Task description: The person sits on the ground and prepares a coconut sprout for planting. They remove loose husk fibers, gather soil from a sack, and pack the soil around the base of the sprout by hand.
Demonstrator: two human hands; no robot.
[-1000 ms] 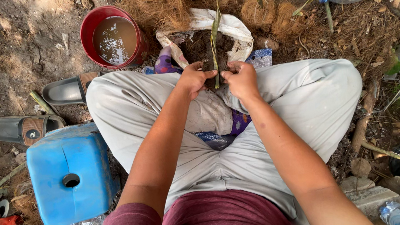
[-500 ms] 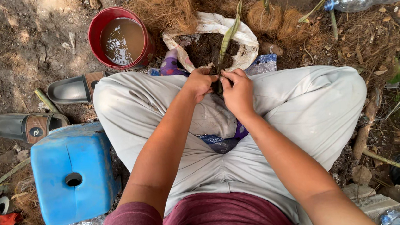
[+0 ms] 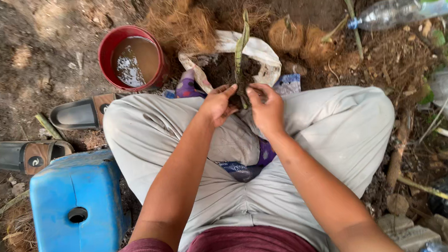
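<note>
- Your left hand (image 3: 217, 106) and right hand (image 3: 266, 106) are both pinching the base of one green cutting (image 3: 241, 46) at upper centre, standing in one white soil bag (image 3: 252, 48).
- One red bucket (image 3: 132, 57) and two sandals (image 3: 52, 135) are sitting at upper left.

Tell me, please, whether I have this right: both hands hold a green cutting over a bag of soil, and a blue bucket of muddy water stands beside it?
Not quite: the bucket is red, as the head view shows. The rest stands.
</note>
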